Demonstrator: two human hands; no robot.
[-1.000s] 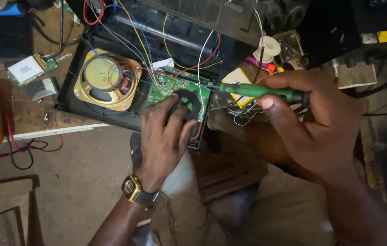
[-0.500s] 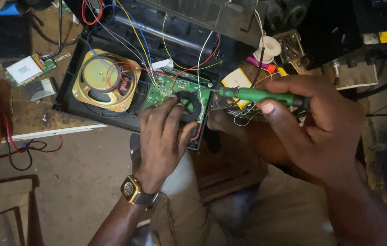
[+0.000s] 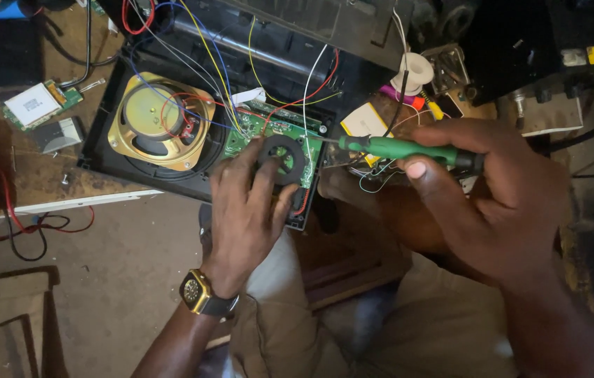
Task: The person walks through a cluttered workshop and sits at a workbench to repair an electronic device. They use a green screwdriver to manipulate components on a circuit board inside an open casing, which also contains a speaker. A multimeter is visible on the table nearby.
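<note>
Here the left hand (image 3: 244,210) presses flat on the green circuit board (image 3: 269,133) inside the open black speaker case (image 3: 171,182), fingers spread. The right hand (image 3: 486,189) is closed around a green-handled screwdriver (image 3: 395,148), tip at the board. A slip could likely snag the thin wires (image 3: 241,77) nearby.

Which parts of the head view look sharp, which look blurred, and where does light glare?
Head view: the green circuit board and gold speaker are sharp; the trousers below are soft; the right hand is slightly blurred; mild sheen on the speaker cone; upper right corner lies in deep shadow.
</note>
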